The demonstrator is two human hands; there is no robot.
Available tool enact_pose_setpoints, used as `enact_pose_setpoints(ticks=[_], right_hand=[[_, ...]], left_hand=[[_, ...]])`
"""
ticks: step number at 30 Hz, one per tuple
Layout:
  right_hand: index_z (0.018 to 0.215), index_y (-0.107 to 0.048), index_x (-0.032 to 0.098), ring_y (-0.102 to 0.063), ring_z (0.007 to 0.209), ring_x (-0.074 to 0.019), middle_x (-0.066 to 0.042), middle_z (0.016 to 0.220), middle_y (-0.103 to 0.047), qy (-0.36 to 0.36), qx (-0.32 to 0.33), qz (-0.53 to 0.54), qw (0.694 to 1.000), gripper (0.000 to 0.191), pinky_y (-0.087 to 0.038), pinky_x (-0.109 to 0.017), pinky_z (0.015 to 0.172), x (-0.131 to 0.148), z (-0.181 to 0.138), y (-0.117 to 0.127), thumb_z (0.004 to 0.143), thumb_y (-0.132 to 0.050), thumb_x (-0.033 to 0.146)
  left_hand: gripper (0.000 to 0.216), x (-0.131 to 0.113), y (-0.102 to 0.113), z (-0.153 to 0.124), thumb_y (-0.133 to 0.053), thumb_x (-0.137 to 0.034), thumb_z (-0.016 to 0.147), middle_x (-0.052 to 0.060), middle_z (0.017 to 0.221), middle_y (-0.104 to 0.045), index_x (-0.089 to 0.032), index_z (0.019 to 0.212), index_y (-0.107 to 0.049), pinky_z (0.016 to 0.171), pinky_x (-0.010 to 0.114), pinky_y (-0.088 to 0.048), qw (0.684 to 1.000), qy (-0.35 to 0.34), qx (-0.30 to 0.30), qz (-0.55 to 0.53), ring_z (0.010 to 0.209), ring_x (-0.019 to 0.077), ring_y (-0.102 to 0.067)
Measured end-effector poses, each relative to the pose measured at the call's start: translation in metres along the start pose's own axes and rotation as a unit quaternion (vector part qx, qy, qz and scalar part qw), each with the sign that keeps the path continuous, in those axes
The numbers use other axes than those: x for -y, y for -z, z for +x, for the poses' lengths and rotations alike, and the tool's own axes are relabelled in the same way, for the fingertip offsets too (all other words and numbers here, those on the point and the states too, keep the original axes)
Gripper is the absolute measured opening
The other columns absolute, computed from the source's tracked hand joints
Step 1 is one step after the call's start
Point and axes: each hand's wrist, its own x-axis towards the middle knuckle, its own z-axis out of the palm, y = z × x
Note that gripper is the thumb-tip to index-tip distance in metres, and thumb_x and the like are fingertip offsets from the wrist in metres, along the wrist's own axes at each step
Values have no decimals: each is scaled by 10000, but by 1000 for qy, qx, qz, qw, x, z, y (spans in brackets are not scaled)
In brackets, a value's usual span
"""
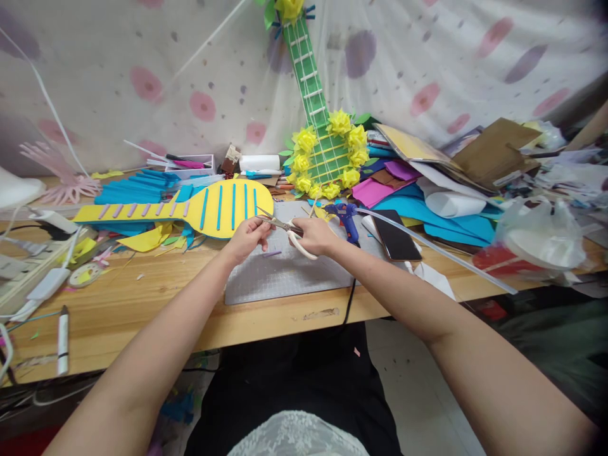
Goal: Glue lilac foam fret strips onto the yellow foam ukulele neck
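Observation:
My right hand (314, 235) is closed round the cream handles of a pair of scissors (301, 247), whose blades point left. Just at the blade tips, my left hand (249, 238) is pinched; whatever lies between its fingers is too small to make out. Both hands are above a grey cutting mat (304, 282), where a short purple strip (272, 254) lies. Left of and behind my left hand rests a yellow guitar-shaped craft (212, 212) with blue strips on its body and pale purple strips along its neck.
A green guitar-shaped craft (323, 136) with yellow flowers leans at the back. Right of my right hand are a blue glue gun (349, 223) with a long clear glue stick and a phone (396, 235). Coloured paper (446, 225) is piled on the right; a power strip (21, 278) lies left.

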Motion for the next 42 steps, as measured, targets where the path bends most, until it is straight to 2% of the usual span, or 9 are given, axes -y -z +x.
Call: enact_pose_setpoints(ticks=[4, 10, 14, 18, 21, 26, 32, 38, 42], right_hand=[[789, -621, 174, -547, 697, -154, -56, 793, -665, -21, -2, -8, 1000, 246, -270, -242, 577, 3, -1, 2, 742, -492, 379], [774, -603, 175, -547, 705, -166, -68, 793, -656, -47, -2, 0, 999, 260, -277, -245, 574, 5, -1, 0, 751, -479, 402], [856, -581, 174, -531, 709, -149, -45, 819, -636, -38, 46, 94, 994, 253, -307, -227, 583, -1, 3, -2, 738, -496, 379], [893, -561, 167, -526, 743, -137, -25, 852, -613, -27, 86, 180, 980, 249, -345, -212, 617, -6, 8, -1, 724, -515, 344], [905, -549, 164, -523, 749, -142, -30, 866, -608, -26, 91, 166, 982, 269, -344, -214, 618, -7, 9, 1, 722, -527, 360], [917, -541, 164, -519, 722, -143, -39, 871, -619, -12, 92, 126, 988, 294, -326, -216, 593, -6, 6, 3, 741, -515, 399], [921, -554, 158, -515, 719, -136, -45, 886, -623, -1, 81, 104, 991, 284, -311, -211, 583, -1, 6, 7, 769, -497, 392], [920, -550, 154, -525, 719, -148, -63, 878, -626, 11, 69, 66, 995, 358, -296, -218, 579, 1, 6, 8, 795, -480, 482], [975, -528, 146, -544, 793, -164, -87, 955, -620, 18, 61, 62, 996, 313, -322, -225, 620, 3, 6, 7, 803, -502, 406]], left_hand=[[327, -2, -5, -1, -656, -448, 679, -60, 519, -340, -138, 707, -554, 378, 178, -446, 1000, -18, -13, 20, 443, 44, -354], [342, 5, -11, 1, -610, -447, 722, -61, 547, -362, -156, 625, -458, 427, 213, -503, 990, -46, -81, 102, 431, 47, -438], [293, 7, -11, 3, -581, -441, 748, -60, 558, -338, -155, 705, -528, 376, 202, -463, 988, -46, -95, 117, 415, 50, -416], [307, 5, -13, 1, -566, -459, 756, -70, 527, -288, -152, 760, -552, 399, 203, -474, 992, -37, -97, 66, 429, 52, -345], [309, 2, -16, -1, -573, -459, 752, -83, 501, -238, -153, 761, -540, 397, 201, -464, 996, -14, -91, 11, 418, 50, -277], [292, 0, -18, -3, -613, -434, 726, -85, 511, -242, -160, 754, -517, 396, 187, -446, 998, -3, -62, -32, 432, 49, -257], [295, 1, -14, -3, -601, -447, 733, -80, 523, -241, -165, 770, -523, 402, 179, -431, 999, -11, -46, -24, 440, 52, -261], [316, 0, -10, -3, -612, -464, 718, -80, 518, -254, -164, 756, -521, 409, 181, -432, 999, -11, -38, -12, 436, 49, -269], [314, -1, -10, -1, -616, -458, 714, -74, 517, -286, -158, 738, -527, 402, 181, -432, 999, -13, -49, 9, 440, 49, -282]])
